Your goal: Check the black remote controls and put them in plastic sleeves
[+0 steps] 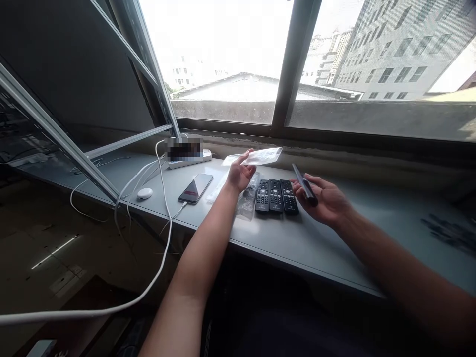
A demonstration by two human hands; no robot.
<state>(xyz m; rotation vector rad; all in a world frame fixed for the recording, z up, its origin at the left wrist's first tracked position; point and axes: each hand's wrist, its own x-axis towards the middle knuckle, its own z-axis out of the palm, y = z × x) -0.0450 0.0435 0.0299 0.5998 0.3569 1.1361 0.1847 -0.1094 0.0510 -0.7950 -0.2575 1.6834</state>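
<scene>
My left hand (pixel 241 174) is closed on a clear plastic bag (pixel 265 156), lifted above the table. In my right hand (pixel 325 198) is a black remote control (pixel 305 185), gripped between thumb and fingers and tilted so that its narrow side faces me. Between my hands, three black remote controls (pixel 275 196) lie side by side on the table, buttons up. More clear plastic bags (pixel 246 201) lie flat just left of them, partly under my left forearm.
A phone (pixel 196 188) with a white cable rests on the grey table (pixel 260 235). Farther left are a round white device (pixel 145 194) and a power strip (pixel 190 158). A long white cable (pixel 165 243) loops past the table's front edge. A metal frame (pixel 55 124) stands left; windows are behind.
</scene>
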